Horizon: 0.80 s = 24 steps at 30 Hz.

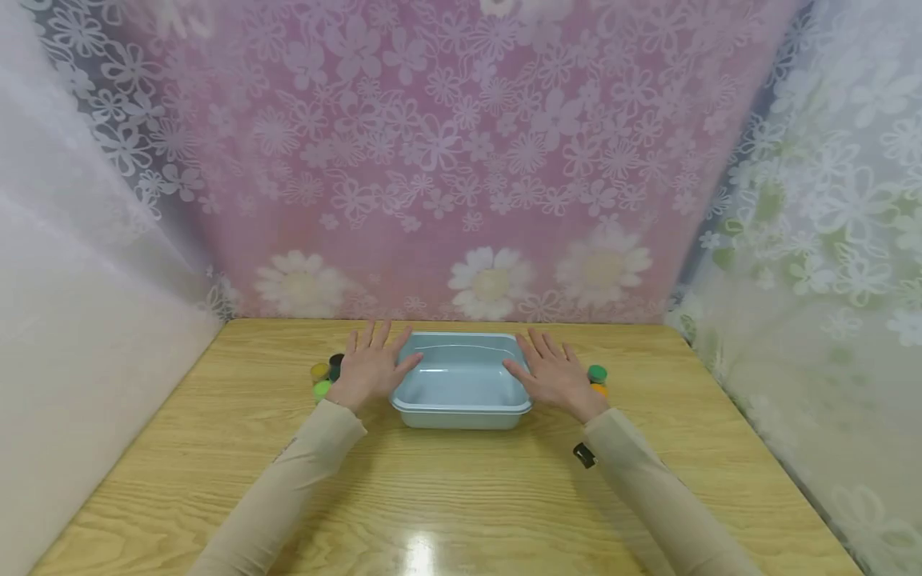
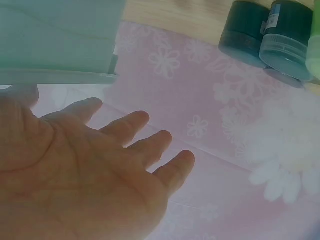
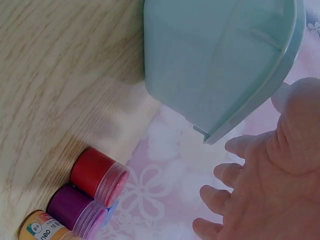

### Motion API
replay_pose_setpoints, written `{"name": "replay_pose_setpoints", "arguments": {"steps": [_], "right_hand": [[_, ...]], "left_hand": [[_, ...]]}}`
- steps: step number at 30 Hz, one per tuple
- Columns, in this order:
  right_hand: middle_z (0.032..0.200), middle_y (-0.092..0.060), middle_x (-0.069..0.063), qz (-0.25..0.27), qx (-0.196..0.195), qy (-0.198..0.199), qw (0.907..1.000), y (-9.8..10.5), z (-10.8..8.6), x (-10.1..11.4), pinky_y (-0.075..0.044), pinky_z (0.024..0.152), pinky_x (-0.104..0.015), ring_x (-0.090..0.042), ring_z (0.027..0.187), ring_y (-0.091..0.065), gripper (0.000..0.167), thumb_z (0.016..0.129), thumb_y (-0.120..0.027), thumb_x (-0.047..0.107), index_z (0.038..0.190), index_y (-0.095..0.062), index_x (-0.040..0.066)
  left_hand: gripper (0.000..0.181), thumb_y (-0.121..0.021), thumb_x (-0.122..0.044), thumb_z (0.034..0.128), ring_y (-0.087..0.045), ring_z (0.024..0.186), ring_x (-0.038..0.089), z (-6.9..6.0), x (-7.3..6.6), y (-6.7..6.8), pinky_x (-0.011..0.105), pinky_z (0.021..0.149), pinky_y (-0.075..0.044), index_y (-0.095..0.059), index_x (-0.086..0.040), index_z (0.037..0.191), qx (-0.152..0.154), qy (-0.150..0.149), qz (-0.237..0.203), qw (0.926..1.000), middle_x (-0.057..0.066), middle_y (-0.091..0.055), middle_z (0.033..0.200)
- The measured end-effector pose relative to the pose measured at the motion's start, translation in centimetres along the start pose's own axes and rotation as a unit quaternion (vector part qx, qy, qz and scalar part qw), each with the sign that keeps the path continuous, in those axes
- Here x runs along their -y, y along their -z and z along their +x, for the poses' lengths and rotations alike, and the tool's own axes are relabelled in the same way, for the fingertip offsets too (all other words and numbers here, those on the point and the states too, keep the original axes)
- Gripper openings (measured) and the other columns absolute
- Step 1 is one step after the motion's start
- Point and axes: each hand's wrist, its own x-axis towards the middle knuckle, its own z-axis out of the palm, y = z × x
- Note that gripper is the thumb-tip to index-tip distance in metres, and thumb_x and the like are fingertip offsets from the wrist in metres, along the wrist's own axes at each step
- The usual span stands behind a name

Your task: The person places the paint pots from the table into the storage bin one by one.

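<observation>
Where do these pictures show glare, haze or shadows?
Head view: bright glare low on the table, a small shine inside the blue tub; left wrist view: hazy, the left hand darker than the pale flowered cloth; right wrist view: soft shadows on the table beside the tub.

Head cam: high, set back above the forearms (image 1: 266,512), wide, facing forward and down across the wood-grain table (image 1: 461,488) to the pink floral curtain (image 1: 461,160). Left wrist cam: close in, palm side of the left hand (image 1: 370,372), facing the curtain; picture comes out inverted (table on top, curtain below). Right wrist cam: also close, palm side of the right hand (image 1: 558,380), rolled, table at left. All three share the pale-blue plastic tub (image 1: 464,419); head gets it whole.
</observation>
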Motion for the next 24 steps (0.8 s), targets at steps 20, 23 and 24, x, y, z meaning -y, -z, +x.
{"name": "replay_pose_setpoints", "arguments": {"steps": [20, 23, 24], "right_hand": [[0.128, -0.064, -0.016, 0.194, -0.163, 0.025, 0.9670, -0.8, 0.5, -0.6, -0.056, 0.092, -0.048, -0.033, 0.111, -0.062, 0.040, 0.097, -0.063, 0.029, 0.129, -0.062, 0.005], [0.123, -0.065, -0.015, 0.229, -0.156, 0.016, 0.9608, -0.9, 0.4, -0.9, -0.059, 0.082, -0.041, -0.030, 0.102, -0.065, 0.036, 0.093, -0.068, 0.024, 0.124, -0.066, 0.007], [0.123, -0.065, -0.014, 0.242, -0.148, 0.006, 0.9590, -1.0, 0.4, -1.0, -0.060, 0.079, -0.040, -0.029, 0.102, -0.065, 0.035, 0.092, -0.070, 0.024, 0.124, -0.067, 0.008]], "left_hand": [[0.040, -0.048, -0.045, 0.1015, -0.066, 0.077, 0.020, 1.1, 4.2, -0.1, 0.036, 0.064, -0.054, -0.073, -0.013, 0.106, -0.191, 0.004, -0.161, 0.9683, 0.005, -0.073, 0.091], [0.037, -0.053, -0.041, 0.1007, -0.065, 0.083, 0.022, 1.3, 5.6, -0.2, 0.039, 0.070, -0.055, -0.072, -0.012, 0.111, -0.179, 0.001, -0.233, 0.9559, 0.008, -0.072, 0.096], [0.036, -0.054, -0.041, 0.1004, -0.065, 0.085, 0.022, 1.3, 6.0, -0.2, 0.040, 0.073, -0.056, -0.072, -0.013, 0.113, -0.171, -0.001, -0.253, 0.9521, 0.008, -0.072, 0.098]]}}
